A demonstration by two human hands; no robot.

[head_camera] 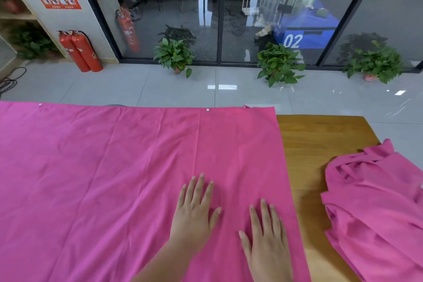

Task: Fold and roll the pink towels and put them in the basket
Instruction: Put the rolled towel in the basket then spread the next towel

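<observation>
— Little is judged to be done: one large pink towel (114, 178) is spread flat over most of the table (320, 144), with no fold made and nothing rolled.

— And the other towels?

— A crumpled pink heap (377, 201) is seen at the table's right end, kept apart from the spread towel by a strip of bare wood. How many towels are in it cannot be told.

— How are the hands placed?

— The left hand (194, 213) and the right hand (267, 236) are laid flat, side by side, on the spread towel near its right edge. The fingers are held straight and slightly apart, and nothing is gripped or pinched. Smoothing is judged to be the step in hand.

— So what is left?

— Folding, rolling and basketing, for every towel.

— And what is hidden?

— No basket is shown anywhere. The spread towel is cut off at the left and bottom, and the heap at the right. A small white spot (207, 110) near the far hem cannot be identified.
</observation>
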